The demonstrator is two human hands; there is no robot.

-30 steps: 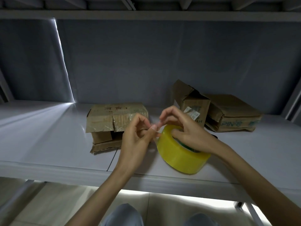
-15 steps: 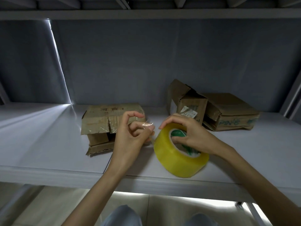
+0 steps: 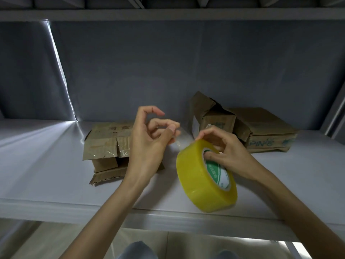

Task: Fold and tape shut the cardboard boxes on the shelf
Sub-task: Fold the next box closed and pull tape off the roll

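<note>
Head view: caught the tape-pulling step, mid-shelf near the front edge. Left hand pinched on the free tape end between thumb and fingertip, other fingers curled loose above. Right hand clamped on the yellow tape roll, fingers hooked into the core, thumb on the rim; roll tilted, held at the shelf's front edge, whether resting on it or lifted hard to tell. Short clear strip stretched between the two hands, barely visible.

Target box likely the open box behind the left hand, middle of the shelf, top flaps folded down over the front but not sealed, some old tape shine on the flap. Two more boxes toward the back right: an upright box with flap raised, and a flat box just beside it, touching or nearly so.

Judged advice for the step: keep the pinch firm at the very tip so the end doesn't fold back on itself; pull left and away in a straight line, roll turning freely round the fingers in the core; keep the strip taut and off the fingers and shelf surface; draw enough to span the flap seam with overhang both sides before laying down. Risk: clear tape twisting or sticking to itself, hard to spot in this dim light.
</note>
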